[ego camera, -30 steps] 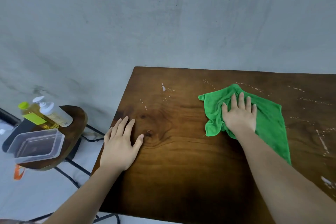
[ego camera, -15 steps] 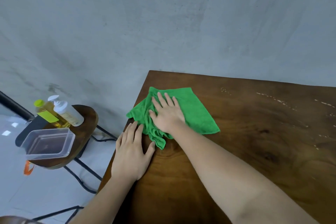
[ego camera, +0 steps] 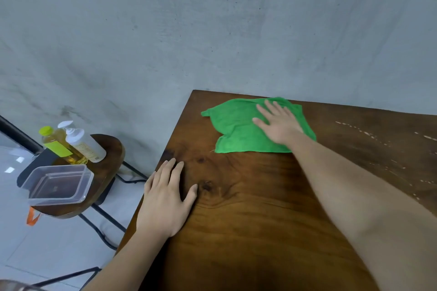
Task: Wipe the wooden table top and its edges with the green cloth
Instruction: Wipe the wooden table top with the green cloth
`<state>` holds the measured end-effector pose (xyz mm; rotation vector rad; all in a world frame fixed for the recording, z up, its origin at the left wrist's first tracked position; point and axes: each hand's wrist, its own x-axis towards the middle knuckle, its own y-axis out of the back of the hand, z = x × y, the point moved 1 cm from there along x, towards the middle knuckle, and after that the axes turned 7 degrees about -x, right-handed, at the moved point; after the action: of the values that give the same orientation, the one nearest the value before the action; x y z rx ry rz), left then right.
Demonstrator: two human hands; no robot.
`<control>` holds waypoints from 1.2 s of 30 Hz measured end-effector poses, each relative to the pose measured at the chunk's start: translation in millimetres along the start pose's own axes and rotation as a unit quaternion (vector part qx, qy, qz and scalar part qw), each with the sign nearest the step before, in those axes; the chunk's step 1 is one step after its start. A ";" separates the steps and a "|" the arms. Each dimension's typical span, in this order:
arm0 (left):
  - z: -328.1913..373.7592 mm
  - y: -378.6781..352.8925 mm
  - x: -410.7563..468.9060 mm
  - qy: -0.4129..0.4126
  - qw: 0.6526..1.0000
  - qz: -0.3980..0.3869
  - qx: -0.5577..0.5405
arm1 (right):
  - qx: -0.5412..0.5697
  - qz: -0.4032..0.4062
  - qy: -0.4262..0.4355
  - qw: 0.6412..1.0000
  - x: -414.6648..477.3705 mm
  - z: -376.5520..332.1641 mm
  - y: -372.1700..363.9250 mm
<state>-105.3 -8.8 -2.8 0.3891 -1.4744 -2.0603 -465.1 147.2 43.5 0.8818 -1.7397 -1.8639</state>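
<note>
At the left edge of the dark wooden table (ego camera: 260, 231), the left hand (ego camera: 165, 198) lies flat, fingers straight, palm on the wood and holding nothing; it looks like a brace. Further right, near the far left corner, the green microfibre cloth (ego camera: 236, 130) lies spread and slightly rumpled, its far hem at the table's back edge. It looks soft, light and limp, likely to bunch under a push, so a broad flat palm over its middle should drive it better than a pinch at a corner. The right hand (ego camera: 280, 123) does just that: fingers straight and spread, pressing on the cloth's right half. Right of it, pale specks (ego camera: 369, 133) dot the wood.
</note>
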 end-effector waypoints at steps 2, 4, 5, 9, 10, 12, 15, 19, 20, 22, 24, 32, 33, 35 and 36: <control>0.1 0.2 0.5 0.003 1.000 -0.002 0.000 | 0.009 0.002 -0.052 0.999 -11.5 43.6 -5.4; -0.1 0.2 1.0 0.002 1.000 -0.004 -0.001 | 0.020 0.004 -0.108 0.994 -26.4 80.3 -10.5; 0.3 0.0 1.5 0.002 1.000 -0.005 -0.001 | 0.029 0.008 -0.140 0.990 -34.3 94.9 -13.6; 1.0 -0.2 2.3 0.000 1.000 -0.007 0.001 | 0.077 0.027 -0.296 0.952 -63.8 113.2 -28.5; 0.3 1.0 1.7 -0.002 1.000 -0.008 0.002 | 0.082 0.026 -0.319 0.944 -70.7 104.3 -30.3; -1.1 -0.7 3.2 0.005 1.000 -0.006 0.006 | 0.072 0.019 -0.312 0.947 -75.4 79.3 -35.7; -2.0 0.4 3.0 0.004 1.000 -0.007 0.012 | 0.045 0.017 -0.247 0.968 -89.0 27.9 -41.4; 2.3 2.8 1.2 0.006 1.000 -0.007 0.010 | 0.021 0.020 -0.147 0.989 -115.6 -38.2 -50.2; 3.8 3.6 1.1 0.007 1.000 -0.008 0.012 | 0.020 0.021 -0.122 0.992 -122.1 -52.7 -51.5; 6.0 5.5 0.3 0.005 1.000 -0.007 0.017 | 0.017 0.023 -0.077 0.997 -136.1 -77.0 -55.2; 7.4 7.8 -1.6 -0.001 1.000 -0.004 0.019 | 0.013 0.027 -0.034 0.999 -151.9 -94.3 -60.3; 14.9 15.7 -8.6 -0.031 1.000 0.006 -0.001 | 0.007 0.040 0.081 0.996 -213.2 -89.8 -75.5; 14.7 16.8 -9.0 -0.035 0.999 0.007 -0.001 | 0.010 0.042 0.077 0.996 -219.5 -82.3 -76.6; 17.2 19.3 -10.4 -0.044 0.999 0.006 0.000 | 0.021 0.039 0.055 0.998 -234.8 -62.2 -78.9; 18.8 20.3 -10.9 -0.047 0.999 0.006 -0.001 | 0.026 0.038 0.040 0.998 -242.6 -51.0 -80.5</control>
<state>-101.1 7.5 21.6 0.2848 -1.5261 -2.0948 -250.9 289.3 0.8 0.8848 -1.7547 -1.7188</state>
